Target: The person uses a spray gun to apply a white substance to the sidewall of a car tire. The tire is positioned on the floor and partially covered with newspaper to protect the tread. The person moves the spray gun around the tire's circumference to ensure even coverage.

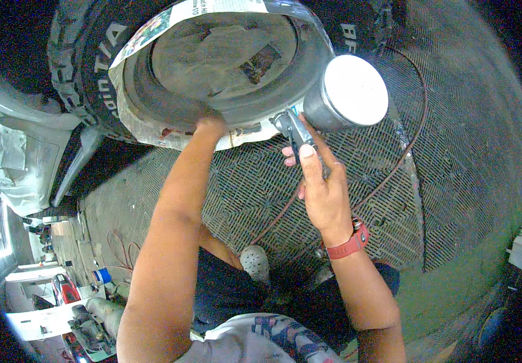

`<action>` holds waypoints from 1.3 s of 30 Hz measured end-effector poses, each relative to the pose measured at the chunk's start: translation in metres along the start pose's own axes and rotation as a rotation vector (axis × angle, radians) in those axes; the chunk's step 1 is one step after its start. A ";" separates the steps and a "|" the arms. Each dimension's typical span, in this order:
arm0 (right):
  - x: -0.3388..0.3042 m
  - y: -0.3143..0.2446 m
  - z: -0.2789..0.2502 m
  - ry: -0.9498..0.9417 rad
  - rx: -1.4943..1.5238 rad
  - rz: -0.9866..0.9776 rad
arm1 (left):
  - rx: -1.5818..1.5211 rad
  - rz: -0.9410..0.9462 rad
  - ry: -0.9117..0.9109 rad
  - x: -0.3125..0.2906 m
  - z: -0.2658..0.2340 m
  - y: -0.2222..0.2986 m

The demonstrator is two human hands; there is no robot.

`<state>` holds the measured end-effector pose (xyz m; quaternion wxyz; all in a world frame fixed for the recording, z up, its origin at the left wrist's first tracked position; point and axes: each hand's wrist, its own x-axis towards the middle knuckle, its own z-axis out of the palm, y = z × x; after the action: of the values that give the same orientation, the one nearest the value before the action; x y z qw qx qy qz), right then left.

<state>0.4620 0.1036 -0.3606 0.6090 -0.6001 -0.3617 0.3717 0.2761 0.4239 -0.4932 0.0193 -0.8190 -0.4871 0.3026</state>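
A grey wheel (pixel 224 57) with a tyre (pixel 82 66) round it stands in front of me, newspaper (pixel 152 30) tucked about its rim. My left hand (pixel 208 118) reaches into the wheel's lower part, against the grey inner surface. Its fingers blend into that surface and cannot be made out. To the right of the wheel, my right hand (pixel 321 181) is closed round the handle of a spray gun (pixel 300 134). A dark cup (pixel 321 109) with a round white top (pixel 356 91) sits on the gun, close to the newspaper's edge.
A reddish-brown hose (pixel 425 97) curves over the ribbed floor mat (pixel 357 160) on the right. Sheeting-covered bodywork (pixel 28 157) stands at left. A blue container (pixel 100 276) and a greenish tank (pixel 105 313) are at lower left.
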 end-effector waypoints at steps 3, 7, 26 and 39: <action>-0.003 -0.011 0.003 -0.023 0.055 0.078 | -0.159 0.030 -0.024 0.023 0.025 0.019; -0.001 -0.013 0.007 0.009 0.145 0.031 | -0.356 -0.051 0.047 0.056 0.072 0.036; 0.004 -0.014 0.000 0.011 0.258 0.078 | -0.425 -0.266 1.238 -0.005 -0.092 -0.108; 0.007 -0.022 -0.014 0.168 0.165 0.087 | -0.416 -0.192 1.037 -0.085 -0.220 0.037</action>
<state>0.4786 0.1035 -0.3391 0.6677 -0.5922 -0.2512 0.3746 0.3891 0.3933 -0.2853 0.1217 -0.7991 -0.5354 -0.2448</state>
